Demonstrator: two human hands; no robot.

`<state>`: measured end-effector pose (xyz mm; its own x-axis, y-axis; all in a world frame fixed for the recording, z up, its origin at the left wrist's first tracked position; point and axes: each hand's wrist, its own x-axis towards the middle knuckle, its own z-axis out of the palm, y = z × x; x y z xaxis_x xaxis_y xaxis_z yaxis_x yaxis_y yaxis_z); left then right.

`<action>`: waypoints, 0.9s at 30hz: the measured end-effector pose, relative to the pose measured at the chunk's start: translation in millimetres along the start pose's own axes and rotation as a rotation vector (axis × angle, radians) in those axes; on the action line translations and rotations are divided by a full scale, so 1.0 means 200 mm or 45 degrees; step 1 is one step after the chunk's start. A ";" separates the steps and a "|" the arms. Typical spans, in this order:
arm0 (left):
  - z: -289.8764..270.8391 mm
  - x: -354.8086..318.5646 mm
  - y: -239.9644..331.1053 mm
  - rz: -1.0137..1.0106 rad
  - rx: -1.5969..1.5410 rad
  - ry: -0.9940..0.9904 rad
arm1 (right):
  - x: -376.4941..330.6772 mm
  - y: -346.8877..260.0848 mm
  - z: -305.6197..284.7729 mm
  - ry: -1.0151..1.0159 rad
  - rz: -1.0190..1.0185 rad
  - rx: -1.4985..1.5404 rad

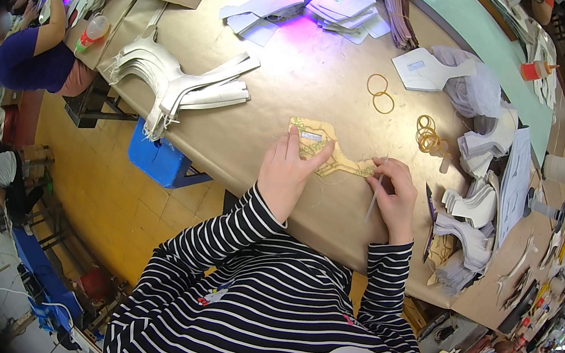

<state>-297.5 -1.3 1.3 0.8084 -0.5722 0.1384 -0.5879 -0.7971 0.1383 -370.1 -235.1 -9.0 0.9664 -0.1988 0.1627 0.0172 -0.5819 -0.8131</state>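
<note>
A yellow cut piece with a green pattern (343, 163) lies near the front edge of the brown-covered tabletop (279, 90), its broad end toward 10 o'clock and its narrow end toward 4 o'clock; a pale label sits on the broad part. The left hand (284, 177) reaches in from 7 o'clock, palm down and opened out, thumb and fingers spread and resting on the broad end. The right hand (398, 195) comes from 4 o'clock, its fingers bent and closed around a slim grey stick (372, 204) while the fingertips touch the narrow end. Loose threads trail by the lower edge of the piece.

Clock directions that follow are taken from the yellow piece. Two overlapping rubber bands (378, 83) lie at 1 o'clock, and a tangle of rubber bands (428, 136) lies between 2 and 3. Stacked white branching pieces (174, 80) lie at 10 o'clock, overhanging the tabletop's edge. Toward 12, brightly lit, are piles of pale cut pieces (344, 6), with a bundle of brown strips (398, 17) at 1. A sheer white bundle (475, 95) sits at 2, and curved white stacks (473, 205) stand between 3 and 4. Below tabletop height, a blue stool (155, 156) is between 8 and 9.
</note>
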 end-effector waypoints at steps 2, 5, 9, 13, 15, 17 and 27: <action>0.03 -0.02 0.03 0.034 0.068 0.017 | 0.00 0.01 0.00 -0.002 -0.018 -0.007; 0.06 -0.04 0.05 -0.001 0.044 0.035 | -0.01 0.02 0.00 0.002 -0.038 -0.019; 0.05 -0.06 0.06 -0.018 0.028 -0.050 | -0.01 0.02 0.00 0.003 -0.050 -0.021; 0.04 -0.06 0.07 -0.066 -0.034 -0.057 | 0.00 0.02 0.00 -0.007 -0.055 -0.024; 0.04 -0.06 0.08 -0.089 -0.065 -0.064 | 0.00 0.03 0.00 -0.013 -0.066 -0.036; 0.04 -0.06 0.09 -0.107 -0.090 -0.081 | -0.01 0.03 -0.01 0.003 -0.015 0.052; 0.07 -0.05 0.11 -0.182 -0.145 -0.120 | 0.11 -0.15 0.07 0.278 0.017 0.233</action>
<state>-318.1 -15.5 -11.3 0.8801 -0.4745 0.0176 -0.4622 -0.8475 0.2608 -345.2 -211.0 10.6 0.8891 -0.3824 0.2517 0.0698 -0.4301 -0.9001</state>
